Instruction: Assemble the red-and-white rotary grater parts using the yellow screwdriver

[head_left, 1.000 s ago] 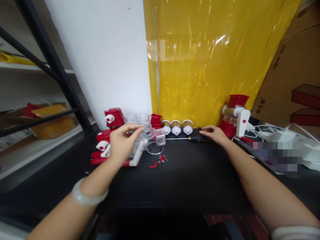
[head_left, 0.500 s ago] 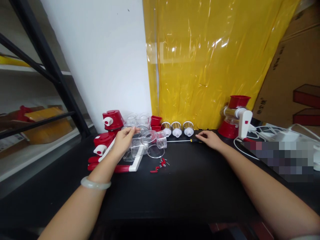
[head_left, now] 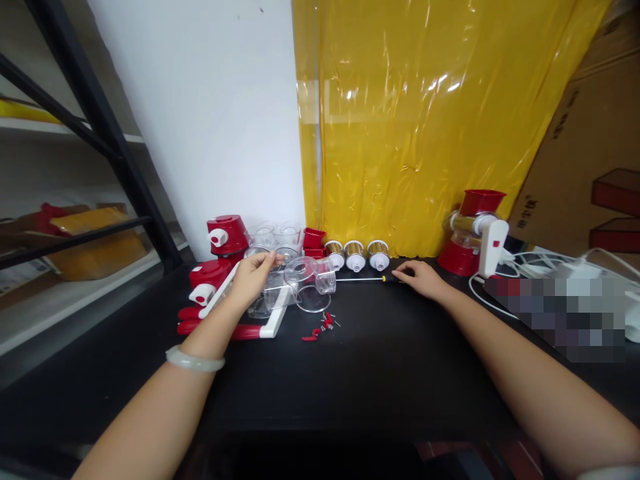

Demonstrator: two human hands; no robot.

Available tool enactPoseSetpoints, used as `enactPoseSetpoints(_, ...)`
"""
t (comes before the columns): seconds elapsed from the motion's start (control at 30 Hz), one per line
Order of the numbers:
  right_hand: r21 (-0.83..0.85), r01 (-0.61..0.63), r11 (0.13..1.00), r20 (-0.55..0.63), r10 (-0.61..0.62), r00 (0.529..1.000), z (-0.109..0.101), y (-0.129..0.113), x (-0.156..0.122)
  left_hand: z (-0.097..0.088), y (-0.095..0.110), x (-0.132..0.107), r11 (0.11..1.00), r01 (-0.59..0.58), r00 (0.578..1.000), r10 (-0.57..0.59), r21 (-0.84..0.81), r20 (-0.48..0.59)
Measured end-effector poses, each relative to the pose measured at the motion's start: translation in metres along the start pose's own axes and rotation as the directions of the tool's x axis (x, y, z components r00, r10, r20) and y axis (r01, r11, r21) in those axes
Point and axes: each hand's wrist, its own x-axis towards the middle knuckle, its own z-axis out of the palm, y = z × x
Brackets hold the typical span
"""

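Note:
My left hand (head_left: 253, 279) reaches over a pile of clear plastic housings (head_left: 305, 283) and pinches the rim of one, fingers curled. Red and white grinder parts (head_left: 220, 267) lie just beside and under that hand. My right hand (head_left: 420, 277) rests over the handle end of a screwdriver (head_left: 360, 279) that lies flat on the black table (head_left: 370, 367), fingers bent around it. Small red bits and screws (head_left: 320, 328) are scattered in front of the clear parts.
Three metal drums with white caps (head_left: 356, 254) stand in a row against the yellow plastic sheet (head_left: 425, 120). An assembled red and white grinder (head_left: 475, 233) stands at the right. White cables (head_left: 545, 267) and cardboard boxes (head_left: 590, 153) lie far right. A black shelf frame (head_left: 100, 133) rises at left.
My left hand has dropped onto the clear housings and closed on one. My right hand slid slightly left along the screwdriver. The view shifted a little.

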Motion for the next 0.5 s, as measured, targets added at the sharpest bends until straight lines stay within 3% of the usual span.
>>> enactPoseSetpoints(0.23, -0.018, -0.001, 1.0, 0.014, 0.001, 1.0, 0.0014, 0.0012, 0.0003, 0.0008, 0.0071, -0.0054, 0.996, -0.024, 0.999, 0.027, 0.09, -0.038)
enactPoseSetpoints(0.5, -0.027, 0.026, 0.999, 0.012, -0.026, 1.0, 0.0027, 0.0043, 0.0009, -0.0009, 0.0064, -0.0034, 0.982, -0.057, 0.98, 0.09, 0.182, -0.18)
